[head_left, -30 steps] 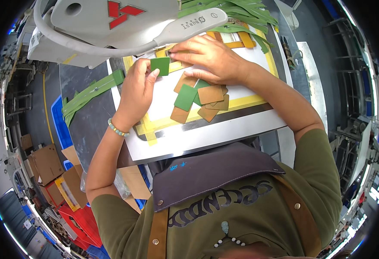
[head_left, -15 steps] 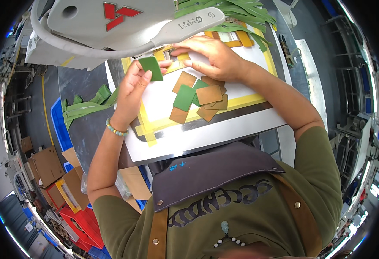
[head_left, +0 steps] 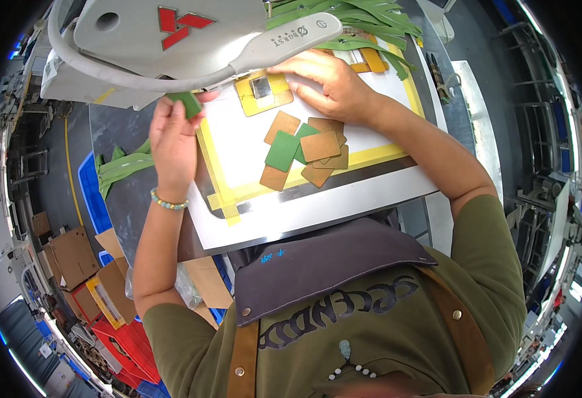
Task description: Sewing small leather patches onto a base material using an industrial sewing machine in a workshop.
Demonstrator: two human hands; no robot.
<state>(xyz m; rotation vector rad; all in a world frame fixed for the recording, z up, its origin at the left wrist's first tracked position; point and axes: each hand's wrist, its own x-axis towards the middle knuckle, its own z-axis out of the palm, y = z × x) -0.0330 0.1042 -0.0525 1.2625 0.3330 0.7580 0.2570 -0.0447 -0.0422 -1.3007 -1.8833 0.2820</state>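
Observation:
My left hand [head_left: 174, 136] is raised at the left of the white work board [head_left: 238, 159], pinching a small green rectangular piece [head_left: 186, 105] between thumb and fingers. Near the machine's front edge lies a yellow plate [head_left: 264, 104] with a square window in it. Just right of that plate my right hand [head_left: 339, 86] rests with fingers stretched out, holding nothing that I can see; some fingertips are hidden by the machine's grey handle. Closer to me is a loose pile of brown pieces [head_left: 319, 145] and green pieces [head_left: 282, 151], overlapping one another.
A white machine [head_left: 138, 40] with a grey handle [head_left: 291, 40] overhangs the far side. Green strips [head_left: 350, 14] lie at the far right, and more green strips [head_left: 125, 171] on the left. Yellow tape [head_left: 377, 154] borders the board. Cardboard boxes [head_left: 72, 259] stand lower left.
My left hand has moved left with the green piece, away from the yellow plate. My right hand's fingers have come off the plate, leaving its window uncovered. The pile is unchanged.

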